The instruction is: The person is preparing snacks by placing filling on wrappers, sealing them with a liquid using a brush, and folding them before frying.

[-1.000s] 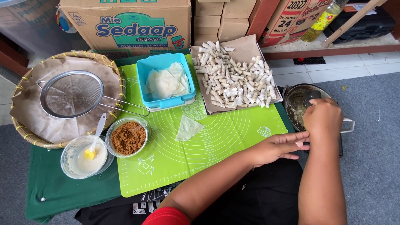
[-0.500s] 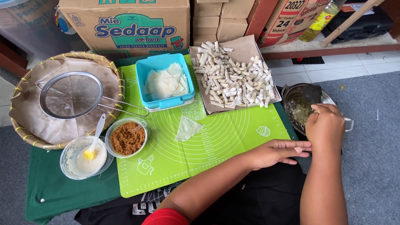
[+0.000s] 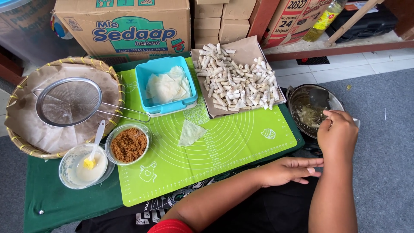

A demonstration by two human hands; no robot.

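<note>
1. Your right hand (image 3: 338, 133) hovers over the near right rim of the round, dark metal frying pan (image 3: 312, 113), which sits on the floor at the right end of the table, just past the green silicone mat (image 3: 224, 146).
2. The fingers (image 3: 330, 115) of that hand are bunched together and point left and down into the pan. I cannot tell whether they are clamped on anything.
3. Your left hand (image 3: 289, 170) lies flat at the near right corner of the table. Its fingers are stretched out side by side, point right, and hold nothing.
4. My reading is that you are working at the pan, over the pale, foamy patch in its middle. Any next move there calls for a steady wrist kept above the rim and clear of the liquid.
5. The pan is round, so it has no long axis, and its opening faces straight up. A dark flat spatula blade (image 3: 319, 97) leans at its far side. Its handle is not clear.
6. The paper-lined tray of small pale pastry rolls (image 3: 235, 80) lies just left of the pan, within reach.
</note>
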